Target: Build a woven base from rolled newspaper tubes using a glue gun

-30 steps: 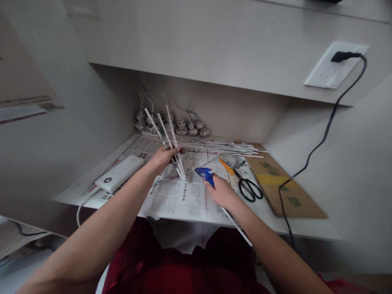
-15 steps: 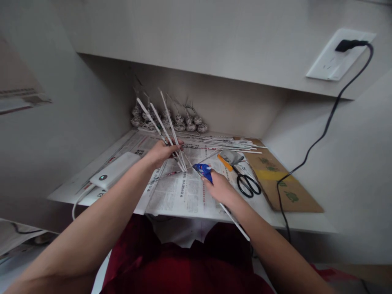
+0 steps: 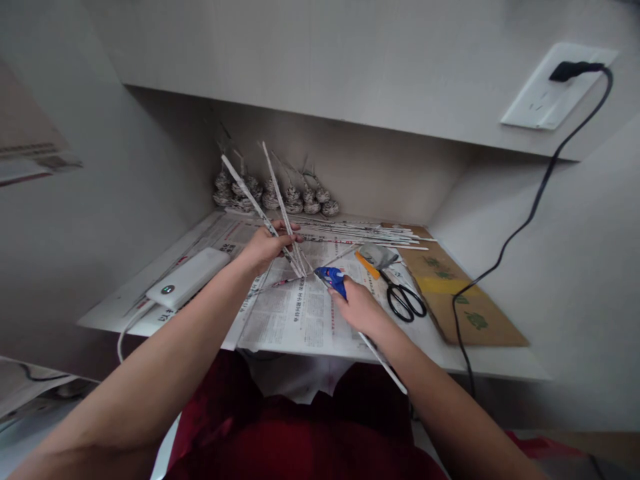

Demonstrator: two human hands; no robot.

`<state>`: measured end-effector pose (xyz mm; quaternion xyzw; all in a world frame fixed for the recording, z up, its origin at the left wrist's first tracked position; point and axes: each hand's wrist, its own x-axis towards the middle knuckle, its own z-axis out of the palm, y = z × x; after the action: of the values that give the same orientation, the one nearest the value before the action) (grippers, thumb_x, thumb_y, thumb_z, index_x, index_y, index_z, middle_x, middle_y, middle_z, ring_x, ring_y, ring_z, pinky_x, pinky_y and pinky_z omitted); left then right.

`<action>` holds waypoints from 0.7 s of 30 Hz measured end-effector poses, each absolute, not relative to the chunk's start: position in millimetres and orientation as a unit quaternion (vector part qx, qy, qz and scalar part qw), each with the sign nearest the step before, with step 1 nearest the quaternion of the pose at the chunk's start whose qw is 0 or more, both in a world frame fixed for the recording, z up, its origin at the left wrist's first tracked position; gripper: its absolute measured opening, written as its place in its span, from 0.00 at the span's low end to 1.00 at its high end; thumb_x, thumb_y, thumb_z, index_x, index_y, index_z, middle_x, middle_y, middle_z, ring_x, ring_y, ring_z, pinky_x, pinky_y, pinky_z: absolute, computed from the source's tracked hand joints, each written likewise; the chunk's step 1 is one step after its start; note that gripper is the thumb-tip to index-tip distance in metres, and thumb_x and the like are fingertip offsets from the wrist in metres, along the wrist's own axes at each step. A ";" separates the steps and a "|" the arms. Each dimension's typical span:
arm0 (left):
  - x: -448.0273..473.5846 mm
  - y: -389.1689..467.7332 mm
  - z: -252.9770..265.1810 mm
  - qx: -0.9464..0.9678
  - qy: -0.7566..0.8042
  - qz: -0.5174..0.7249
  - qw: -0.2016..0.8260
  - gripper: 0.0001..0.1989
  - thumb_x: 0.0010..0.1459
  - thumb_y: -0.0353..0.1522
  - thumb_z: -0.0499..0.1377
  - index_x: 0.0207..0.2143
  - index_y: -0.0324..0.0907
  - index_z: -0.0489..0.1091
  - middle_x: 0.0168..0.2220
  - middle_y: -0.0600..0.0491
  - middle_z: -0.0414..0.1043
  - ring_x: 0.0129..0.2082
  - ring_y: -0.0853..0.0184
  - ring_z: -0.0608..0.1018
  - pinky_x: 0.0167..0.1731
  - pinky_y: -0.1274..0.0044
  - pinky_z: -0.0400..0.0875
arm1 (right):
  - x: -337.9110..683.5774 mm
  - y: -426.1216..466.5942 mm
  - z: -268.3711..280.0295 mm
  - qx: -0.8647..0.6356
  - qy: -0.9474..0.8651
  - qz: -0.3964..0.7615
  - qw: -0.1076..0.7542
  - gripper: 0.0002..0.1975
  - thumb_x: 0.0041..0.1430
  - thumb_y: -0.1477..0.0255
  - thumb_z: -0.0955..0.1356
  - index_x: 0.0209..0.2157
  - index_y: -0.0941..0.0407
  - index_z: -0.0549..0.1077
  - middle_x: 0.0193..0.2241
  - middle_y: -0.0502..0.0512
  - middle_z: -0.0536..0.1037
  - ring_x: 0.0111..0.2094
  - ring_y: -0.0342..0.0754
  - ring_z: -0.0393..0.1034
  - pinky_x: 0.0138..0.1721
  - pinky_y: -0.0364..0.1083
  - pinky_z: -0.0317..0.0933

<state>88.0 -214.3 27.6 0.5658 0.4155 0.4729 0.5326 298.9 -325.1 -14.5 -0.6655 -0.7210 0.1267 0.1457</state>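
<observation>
My left hand (image 3: 267, 247) is closed around a few thin rolled-newspaper sticks (image 3: 280, 193). Their upper ends spread apart, and the lower ends come together just below my fingers. Closed on a small blue hand tool (image 3: 334, 280), my right hand (image 3: 357, 303) keeps its greyish tip beside those lower ends; the tool's exact kind is hard to make out. A white stick (image 3: 383, 363) sticks out behind my right wrist, and my hand hides its front part. Another paper stick (image 3: 283, 283) lies crosswise on the newspaper under the tips.
Newspaper (image 3: 280, 327) covers the tabletop. A white power bank (image 3: 187, 277) with a cable lies left. Black-handled scissors (image 3: 405, 303) and flat cardboard (image 3: 465, 307) are right. More paper sticks (image 3: 370, 233) and several woven gourd shapes (image 3: 295, 200) are behind. A black cord (image 3: 530, 213) hangs from a socket.
The sticks in my left hand have shifted: the middle one now lines up with the left one, so two upper ends show instead of three. My right hand is almost still.
</observation>
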 end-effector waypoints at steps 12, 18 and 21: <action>91.5 -221.4 35.2 0.569 0.427 0.475 0.518 0.23 0.40 0.36 0.66 0.41 0.40 0.69 0.29 0.51 0.75 0.21 0.71 0.70 0.18 0.81 0.56 | 297.7 -325.3 -14.3 -0.674 -0.713 0.131 0.145 0.17 0.64 0.60 0.58 0.44 0.57 0.66 0.37 0.61 0.76 0.39 0.53 0.71 0.36 0.44 0.55; 87.3 -222.9 36.5 0.563 0.405 0.421 0.585 0.32 0.32 0.29 0.71 0.44 0.40 0.67 0.33 0.50 0.74 0.31 0.66 0.76 0.28 0.76 0.69 | 298.2 -325.2 -15.3 -0.674 -0.714 0.127 0.142 0.18 0.64 0.59 0.57 0.44 0.58 0.66 0.36 0.61 0.77 0.39 0.53 0.72 0.35 0.44 0.55; 86.7 -223.6 36.3 0.553 0.392 0.419 0.605 0.31 0.31 0.26 0.70 0.43 0.38 0.67 0.33 0.49 0.74 0.34 0.64 0.76 0.34 0.73 0.72 | 298.7 -324.7 -16.5 -0.672 -0.715 0.127 0.146 0.18 0.64 0.59 0.57 0.45 0.57 0.66 0.36 0.61 0.77 0.39 0.53 0.72 0.35 0.44 0.56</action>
<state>86.7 -223.6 36.3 0.5528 0.3916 0.4186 0.6049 298.7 -324.7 -16.5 -0.6722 -0.7145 0.1274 0.1461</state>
